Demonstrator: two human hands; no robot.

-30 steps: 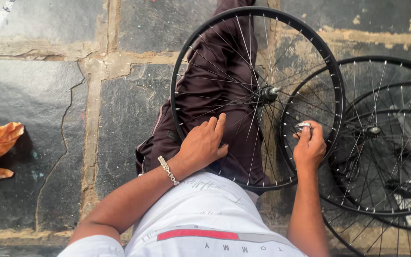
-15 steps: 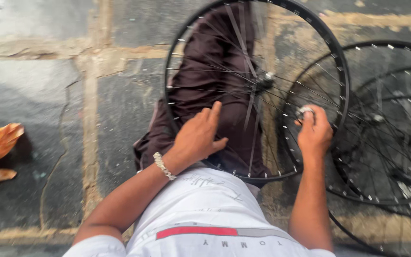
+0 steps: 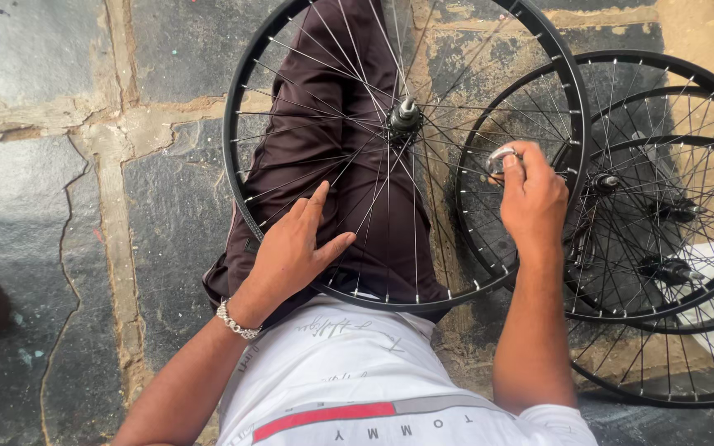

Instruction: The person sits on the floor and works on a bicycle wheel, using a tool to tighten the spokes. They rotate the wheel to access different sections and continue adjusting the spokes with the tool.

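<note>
The bicycle wheel (image 3: 411,149) lies across the person's lap over the stone floor (image 3: 43,206), beside a stack of other wheels (image 3: 663,223). The left hand (image 3: 295,252) rests flat on its spokes, fingers spread. The right hand (image 3: 535,194) pinches a small metal tool (image 3: 502,158) at the rim.

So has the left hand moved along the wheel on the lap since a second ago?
No. The left hand rests at the same lower-left stretch of the wheel's rim, below and left of the hub, as before.
</note>
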